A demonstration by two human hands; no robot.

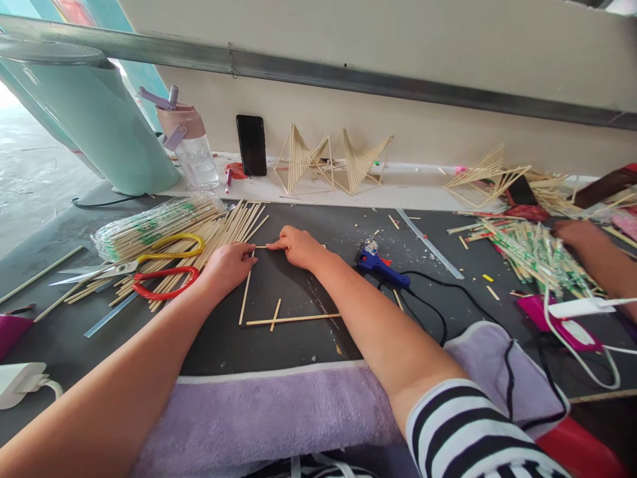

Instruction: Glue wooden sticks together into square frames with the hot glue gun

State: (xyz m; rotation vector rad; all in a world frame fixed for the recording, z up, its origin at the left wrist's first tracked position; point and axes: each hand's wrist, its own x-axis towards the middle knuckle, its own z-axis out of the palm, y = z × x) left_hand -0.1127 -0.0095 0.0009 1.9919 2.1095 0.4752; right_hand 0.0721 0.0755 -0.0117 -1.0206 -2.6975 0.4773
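A thin wooden stick [261, 247] lies crosswise between my two hands on the dark tabletop. My left hand [226, 267] pinches its left end, where it meets the top of an upright-lying stick [246, 292]. From the other side, my right hand [297, 247] has its fingers curled and a fingertip pressed to the same stick; the part under this hand is hidden. Nearer to me, a long stick [298, 319] lies crosswise with a short stick [275, 315] crossing it. Red-and-yellow-handled scissors [130, 267] rest on loose sticks [239, 229] beside my left hand.
A blue glue gun [383, 267] with a black cord lies to the right. At the wall stand a phone [251, 146], a bottle [192, 146] and stick models [303, 159]. Another person's arm [592, 252] reaches by wrapped sticks [542, 255]. A purple cloth [288, 411] lies in front.
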